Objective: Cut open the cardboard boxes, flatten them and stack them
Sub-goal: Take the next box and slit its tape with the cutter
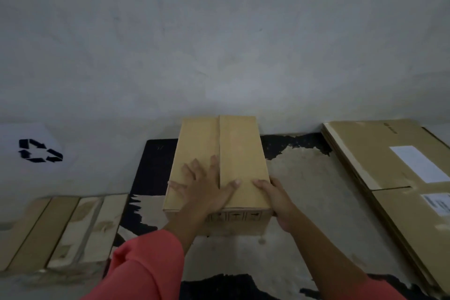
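Where the pale grey wall (219, 31) meets the table (316, 202), whose black covering is worn away to tan in large patches, the cardboard is laid out in three groups. At the right edge lies a broad stack of flattened cardboard (365, 153), the top sheet carrying a white label (418, 163). Along the left edge lie narrower flattened pieces (60, 226) side by side, some with tape marks. Behind them a white sheet with a black recycling symbol (40, 150) rests against the wall.

Between the two groups, well apart from both, the closed cardboard box (241, 148) stands on the table, its far end near the wall and its top flaps meeting along a centre seam. The left hand (207, 190), in a coral sleeve (146, 265), presses flat on the top with fingers spread wide. The right hand (277, 200) grips the near right corner, thumb on top and fingers wrapped down the side.
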